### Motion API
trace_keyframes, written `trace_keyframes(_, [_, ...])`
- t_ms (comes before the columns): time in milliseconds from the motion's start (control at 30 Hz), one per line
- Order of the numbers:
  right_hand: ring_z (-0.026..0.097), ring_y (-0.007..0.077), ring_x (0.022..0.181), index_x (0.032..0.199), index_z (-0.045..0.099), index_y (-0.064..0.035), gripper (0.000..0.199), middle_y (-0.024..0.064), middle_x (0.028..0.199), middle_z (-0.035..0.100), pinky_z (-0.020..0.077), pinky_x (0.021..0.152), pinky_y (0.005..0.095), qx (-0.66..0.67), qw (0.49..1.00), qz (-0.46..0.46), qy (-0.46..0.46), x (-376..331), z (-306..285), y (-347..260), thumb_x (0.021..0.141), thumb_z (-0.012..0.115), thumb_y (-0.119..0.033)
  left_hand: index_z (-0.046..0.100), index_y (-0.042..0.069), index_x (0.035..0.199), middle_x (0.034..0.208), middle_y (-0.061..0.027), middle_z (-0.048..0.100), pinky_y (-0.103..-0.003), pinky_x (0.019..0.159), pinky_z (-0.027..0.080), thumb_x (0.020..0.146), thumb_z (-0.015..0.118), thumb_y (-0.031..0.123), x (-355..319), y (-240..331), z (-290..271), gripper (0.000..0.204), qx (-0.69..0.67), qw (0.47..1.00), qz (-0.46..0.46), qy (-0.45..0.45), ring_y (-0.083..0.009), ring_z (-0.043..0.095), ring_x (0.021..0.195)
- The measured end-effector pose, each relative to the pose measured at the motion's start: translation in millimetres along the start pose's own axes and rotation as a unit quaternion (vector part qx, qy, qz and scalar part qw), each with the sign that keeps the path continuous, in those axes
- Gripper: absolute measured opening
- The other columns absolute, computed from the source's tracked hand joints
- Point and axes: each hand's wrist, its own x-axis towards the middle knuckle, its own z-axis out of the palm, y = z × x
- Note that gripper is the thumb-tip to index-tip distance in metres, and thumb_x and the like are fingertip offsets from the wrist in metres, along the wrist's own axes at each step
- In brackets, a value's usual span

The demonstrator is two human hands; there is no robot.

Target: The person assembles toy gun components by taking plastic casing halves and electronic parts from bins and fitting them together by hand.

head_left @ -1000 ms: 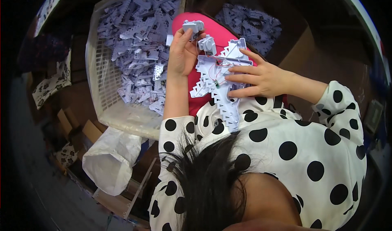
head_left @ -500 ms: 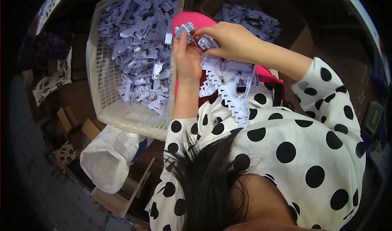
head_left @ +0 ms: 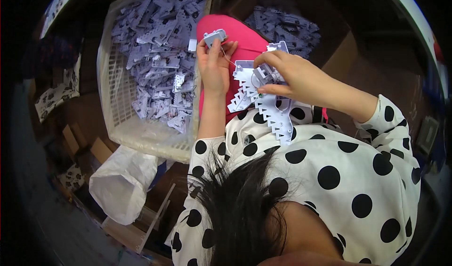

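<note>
Over the pink lap (head_left: 245, 37), the left hand (head_left: 214, 68) pinches a small grey motor part (head_left: 214, 36), while the right hand (head_left: 294, 75) grips a white toothed plastic frame (head_left: 270, 110) just right of it, its long axis running near-to-far. Farther left stands a white basket (head_left: 120, 110) of grey parts.

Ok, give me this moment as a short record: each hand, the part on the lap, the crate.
left hand: holds a small grey piece up over the pink lap
right hand: fingertips pinch onto the white toothed plastic frame
frame: lies across lap, partly on polka-dot sleeve
white crate: at person's left, heaped with grey-lilac parts
</note>
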Motion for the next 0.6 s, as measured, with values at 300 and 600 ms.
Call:
trace_keyframes(300, [0.054, 0.0213, 0.079, 0.109, 0.045, -0.0099, 0.039, 0.0126, 0.106, 0.047, 0.0446, 0.069, 0.0308, 0.134, 0.989, -0.054, -0.015, 1, -1, 23, 0.074, 0.063, -0.012, 0.043, 0.004, 0.112, 0.102, -0.0117, 0.060, -0.036, 0.080, 0.053, 0.091, 0.054, 0.011, -6, 8, -6, 0.025, 0.058, 0.998, -0.017, 0.004, -0.0194, 0.062, 0.086])
trace_keyframes(600, [0.049, 0.0147, 0.098, 0.100, 0.047, -0.0078, 0.035, 0.0069, 0.108, 0.049, 0.0375, 0.092, 0.0300, 0.321, 0.934, -0.134, 0.077, -8, -2, 28, 0.068, 0.060, -0.002, 0.044, 0.005, 0.119, 0.098, -0.0060, 0.059, -0.023, 0.063, 0.047, 0.091, 0.055, 0.011, -7, 10, -14, 0.031, 0.096, 0.995, -0.014, 0.007, -0.0102, 0.057, 0.071])
